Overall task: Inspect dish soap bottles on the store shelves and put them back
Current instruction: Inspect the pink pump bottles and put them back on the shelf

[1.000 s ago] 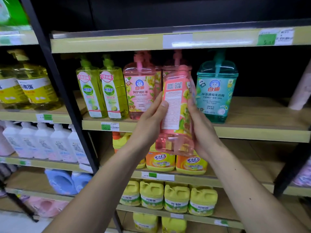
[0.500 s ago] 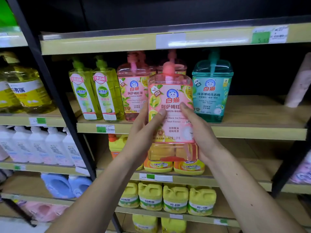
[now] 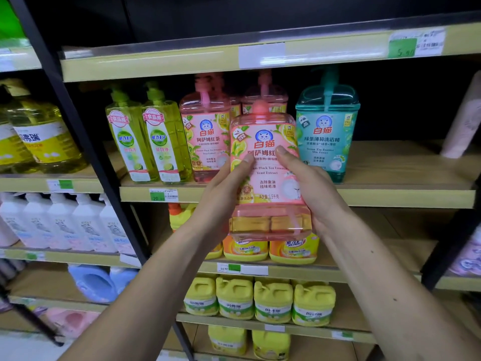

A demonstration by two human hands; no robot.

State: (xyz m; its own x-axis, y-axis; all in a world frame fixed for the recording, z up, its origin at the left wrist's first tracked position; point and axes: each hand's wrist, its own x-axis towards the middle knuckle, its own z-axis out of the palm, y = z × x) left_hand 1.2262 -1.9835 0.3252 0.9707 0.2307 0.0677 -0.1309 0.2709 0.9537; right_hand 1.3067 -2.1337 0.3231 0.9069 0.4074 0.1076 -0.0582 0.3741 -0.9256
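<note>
Pink dish soap bottle (image 3: 269,178) is being held upright in front of the shelves, its front label with the cat logo facing the camera. It is hanging in the air between the two hands, just before the edge of the shelf (image 3: 390,196) that carries the other soaps. The left hand (image 3: 223,201) is gripping the bottle's left side, with the thumb lying across the label and the fingers hidden behind. The right hand (image 3: 309,191) is gripping the right side in the same way, thumb on the label. On the shelf behind, another pink bottle (image 3: 205,136) is standing just to the left, and a teal bottle (image 3: 326,134) is standing just to the right. A further pink one is showing directly behind the held bottle. Two tall green bottles (image 3: 148,142) are standing side by side further left. Below the held bottle, orange and yellow tubs (image 3: 294,248) are sitting on the next shelf down, and yellow jugs (image 3: 273,300) are lining the shelf beneath that.
</note>
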